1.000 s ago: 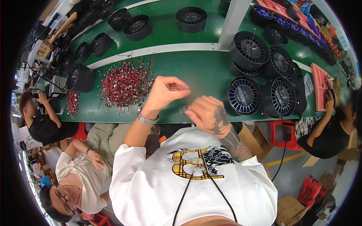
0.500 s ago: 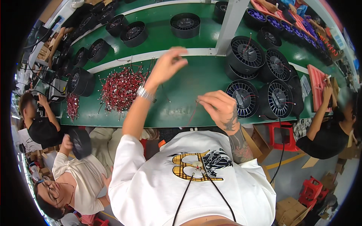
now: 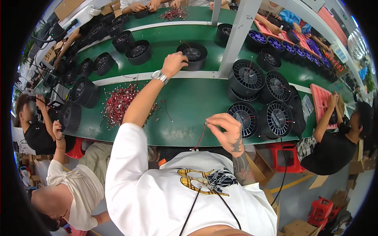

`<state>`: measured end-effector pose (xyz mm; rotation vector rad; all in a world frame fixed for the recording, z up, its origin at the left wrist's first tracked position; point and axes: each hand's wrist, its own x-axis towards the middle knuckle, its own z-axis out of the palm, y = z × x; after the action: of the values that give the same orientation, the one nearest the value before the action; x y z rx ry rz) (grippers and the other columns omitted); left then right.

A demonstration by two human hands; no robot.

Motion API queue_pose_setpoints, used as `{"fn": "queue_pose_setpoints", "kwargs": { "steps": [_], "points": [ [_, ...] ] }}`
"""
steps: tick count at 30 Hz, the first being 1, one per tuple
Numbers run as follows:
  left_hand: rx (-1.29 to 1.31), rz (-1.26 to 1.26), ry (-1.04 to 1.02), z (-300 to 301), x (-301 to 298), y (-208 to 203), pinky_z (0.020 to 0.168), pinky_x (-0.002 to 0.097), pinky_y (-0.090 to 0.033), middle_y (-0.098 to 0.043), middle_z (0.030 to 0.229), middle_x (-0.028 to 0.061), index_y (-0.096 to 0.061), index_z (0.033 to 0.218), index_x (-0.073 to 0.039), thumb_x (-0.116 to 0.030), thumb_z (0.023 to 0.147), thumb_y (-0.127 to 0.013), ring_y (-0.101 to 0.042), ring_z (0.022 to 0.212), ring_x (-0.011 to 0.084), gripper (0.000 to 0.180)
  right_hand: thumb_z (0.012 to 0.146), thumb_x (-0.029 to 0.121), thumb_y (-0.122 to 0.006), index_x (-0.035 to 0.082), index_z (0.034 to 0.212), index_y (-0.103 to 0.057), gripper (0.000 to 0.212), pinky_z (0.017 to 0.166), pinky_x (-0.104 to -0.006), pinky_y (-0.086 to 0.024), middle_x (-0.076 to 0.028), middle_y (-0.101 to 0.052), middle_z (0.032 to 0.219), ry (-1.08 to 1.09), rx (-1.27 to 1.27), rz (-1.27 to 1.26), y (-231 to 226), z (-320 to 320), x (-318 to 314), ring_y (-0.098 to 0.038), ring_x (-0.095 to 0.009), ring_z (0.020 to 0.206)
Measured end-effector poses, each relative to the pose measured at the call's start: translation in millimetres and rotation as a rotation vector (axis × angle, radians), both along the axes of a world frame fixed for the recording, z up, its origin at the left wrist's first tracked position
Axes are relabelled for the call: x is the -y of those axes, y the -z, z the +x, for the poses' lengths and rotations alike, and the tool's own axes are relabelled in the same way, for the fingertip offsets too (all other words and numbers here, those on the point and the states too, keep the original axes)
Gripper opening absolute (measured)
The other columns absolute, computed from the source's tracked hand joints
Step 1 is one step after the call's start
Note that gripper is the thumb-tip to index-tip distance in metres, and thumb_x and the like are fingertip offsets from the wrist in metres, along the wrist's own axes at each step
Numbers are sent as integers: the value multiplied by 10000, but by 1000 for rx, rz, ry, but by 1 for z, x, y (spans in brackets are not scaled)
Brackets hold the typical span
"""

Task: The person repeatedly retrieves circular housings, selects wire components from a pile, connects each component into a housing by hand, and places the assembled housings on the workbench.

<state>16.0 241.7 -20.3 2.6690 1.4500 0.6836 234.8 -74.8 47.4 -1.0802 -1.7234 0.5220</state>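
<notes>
My left hand [image 3: 175,64], with a metal watch at its wrist, reaches across the bench. Its fingers are curled on the left rim of a black round fan [image 3: 195,58] that stands beyond the white divider rail. Nearer to me, my right hand [image 3: 225,129] pinches the end of a short red wire lead [image 3: 201,137], whose other end hangs toward the bench's front edge. To the left lies a heap of red and black wire leads [image 3: 122,103] with white connectors. A few loose leads [image 3: 167,111] are beside it.
Several black fans [image 3: 277,118] are grouped on the right, some stacked. A grey post [image 3: 237,41] rises behind them. More fans [image 3: 138,53] stand along the far lane. People sit at both sides; the one at left holds a black fan [image 3: 71,117]. A red stool [image 3: 285,158] is below.
My left hand has gone forward and taken hold of the black fan's rim, which now sits nearer the rail. The right hand still pinches the lead. The view has tilted up.
</notes>
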Motion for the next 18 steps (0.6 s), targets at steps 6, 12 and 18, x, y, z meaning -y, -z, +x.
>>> {"fn": "queue_pose_setpoints", "kwargs": {
  "steps": [6, 12, 18],
  "points": [
    [29, 10, 190, -28, 179, -13, 746, 434, -547, -663, 879, 62, -787, 860, -118, -185, 800, -788, -670, 897, 291, 90, 865, -5, -747, -6, 1043, -761, 179, 741, -319, -561, -129, -767, 1035, -68, -82, -180, 0, -8, -20, -726, -238, 863],
    [191, 53, 31, -28, 294, 5, 772, 420, -551, -686, 933, 28, -759, 827, -94, -161, 740, -844, -652, 926, 269, 138, 919, 76, -698, 10, 1069, -733, 168, 756, -369, -562, -133, -761, 1065, -225, 54, -267, 27, -34, -67, -732, -291, 874],
    [451, -151, 275, -59, 309, -8, 862, 409, -551, -716, 1031, 30, -754, 925, -87, -169, 741, -860, -660, 993, 283, 228, 925, 136, -683, 58, 1041, -755, 157, 809, -411, -568, -135, -751, 1068, -180, 368, -244, 48, -43, -89, -718, -330, 926]
  ]
}}
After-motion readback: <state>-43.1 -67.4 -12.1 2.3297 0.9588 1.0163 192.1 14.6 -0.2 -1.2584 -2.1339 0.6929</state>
